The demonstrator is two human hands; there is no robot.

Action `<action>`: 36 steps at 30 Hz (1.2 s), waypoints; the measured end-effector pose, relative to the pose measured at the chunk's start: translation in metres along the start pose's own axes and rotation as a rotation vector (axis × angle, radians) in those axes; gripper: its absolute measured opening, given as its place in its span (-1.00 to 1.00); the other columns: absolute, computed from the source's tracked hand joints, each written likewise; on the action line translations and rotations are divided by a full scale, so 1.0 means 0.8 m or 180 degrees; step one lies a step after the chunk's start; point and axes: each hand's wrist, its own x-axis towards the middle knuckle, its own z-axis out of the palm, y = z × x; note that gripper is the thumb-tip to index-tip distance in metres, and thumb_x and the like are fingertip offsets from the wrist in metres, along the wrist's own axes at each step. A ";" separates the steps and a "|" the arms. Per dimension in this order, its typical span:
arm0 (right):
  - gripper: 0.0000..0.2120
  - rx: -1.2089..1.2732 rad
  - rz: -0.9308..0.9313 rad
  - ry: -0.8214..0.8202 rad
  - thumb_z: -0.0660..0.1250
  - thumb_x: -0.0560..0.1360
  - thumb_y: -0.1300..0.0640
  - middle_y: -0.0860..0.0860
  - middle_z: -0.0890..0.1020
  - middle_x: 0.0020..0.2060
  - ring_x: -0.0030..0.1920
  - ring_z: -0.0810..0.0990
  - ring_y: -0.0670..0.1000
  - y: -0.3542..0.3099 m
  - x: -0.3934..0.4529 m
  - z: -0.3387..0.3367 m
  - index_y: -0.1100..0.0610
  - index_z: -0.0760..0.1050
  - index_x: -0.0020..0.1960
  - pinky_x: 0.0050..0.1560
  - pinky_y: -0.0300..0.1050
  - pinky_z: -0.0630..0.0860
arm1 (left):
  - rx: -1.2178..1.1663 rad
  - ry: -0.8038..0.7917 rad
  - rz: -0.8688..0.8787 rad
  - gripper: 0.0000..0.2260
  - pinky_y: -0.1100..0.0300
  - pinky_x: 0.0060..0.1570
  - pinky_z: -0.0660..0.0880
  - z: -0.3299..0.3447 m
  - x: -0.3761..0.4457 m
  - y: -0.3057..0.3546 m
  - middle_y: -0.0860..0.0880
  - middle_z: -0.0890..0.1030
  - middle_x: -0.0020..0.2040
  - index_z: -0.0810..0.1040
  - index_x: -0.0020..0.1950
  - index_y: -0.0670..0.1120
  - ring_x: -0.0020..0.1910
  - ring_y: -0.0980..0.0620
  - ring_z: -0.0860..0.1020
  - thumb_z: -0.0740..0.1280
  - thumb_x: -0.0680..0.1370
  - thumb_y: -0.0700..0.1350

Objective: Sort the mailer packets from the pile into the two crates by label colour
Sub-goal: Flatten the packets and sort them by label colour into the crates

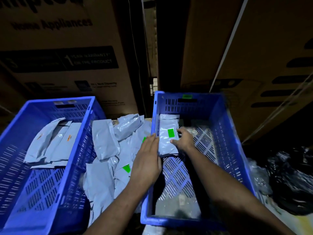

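A grey mailer packet with a green label [167,135] lies in the right blue crate [225,133], against its left wall. My right hand [184,139] grips the packet's right edge with curled fingers and thumb. My left hand [147,160] hovers flat over the crate's left wall, fingers straight, its tips beside the packet. Between the crates sits the pile of grey packets [108,150]; two show green labels. The left blue crate [23,175] holds several packets with orange labels [54,141].
Tall cardboard appliance boxes [67,48] stand right behind the crates. A black plastic bag [291,180] lies on the floor to the right of the right crate. A green tag [187,96] marks the right crate's far rim.
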 end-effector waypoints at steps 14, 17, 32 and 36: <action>-0.43 -0.2019 -0.0814 -0.0504 0.13 0.64 -0.15 0.01 0.23 0.56 0.52 0.15 0.10 -0.043 -0.052 0.008 0.06 0.18 0.57 0.44 0.15 0.21 | 0.0186 -0.0087 -0.0081 -0.50 0.10 0.55 0.12 -0.001 -0.002 0.000 -0.07 0.26 0.58 0.33 0.54 -0.13 0.57 -0.05 0.20 0.21 0.57 -0.18; -0.47 -0.1721 -0.0956 -0.0169 0.18 0.64 -0.04 0.02 0.29 0.53 0.51 0.19 0.07 -0.067 -0.073 -0.014 0.09 0.22 0.56 0.43 0.09 0.23 | -0.0202 -0.0252 -0.0090 -0.52 0.13 0.53 0.16 -0.009 -0.002 -0.007 -0.03 0.22 0.60 0.33 0.54 -0.10 0.56 0.00 0.20 0.19 0.59 -0.20; -0.77 -0.0123 -0.1783 0.1663 0.35 0.55 0.17 -0.01 0.58 0.07 -0.02 0.54 -0.06 -0.236 -0.357 0.037 0.11 0.55 0.20 0.03 -0.19 0.44 | -0.0893 -0.0277 -0.0030 -0.63 0.17 0.28 0.37 -0.192 -0.171 -0.156 0.02 0.50 0.35 0.41 0.47 0.07 0.35 0.08 0.40 0.23 0.65 -0.01; -0.79 -0.0012 -0.1306 0.1008 0.33 0.58 0.11 -0.04 0.61 -0.01 -0.17 0.57 -0.11 -0.232 -0.374 0.120 0.09 0.55 0.20 -0.07 -0.16 0.54 | -0.0989 -0.0064 -0.0290 -0.67 0.01 0.29 0.46 -0.228 -0.220 -0.203 0.05 0.55 0.29 0.48 0.41 0.07 0.28 0.06 0.49 0.27 0.63 -0.05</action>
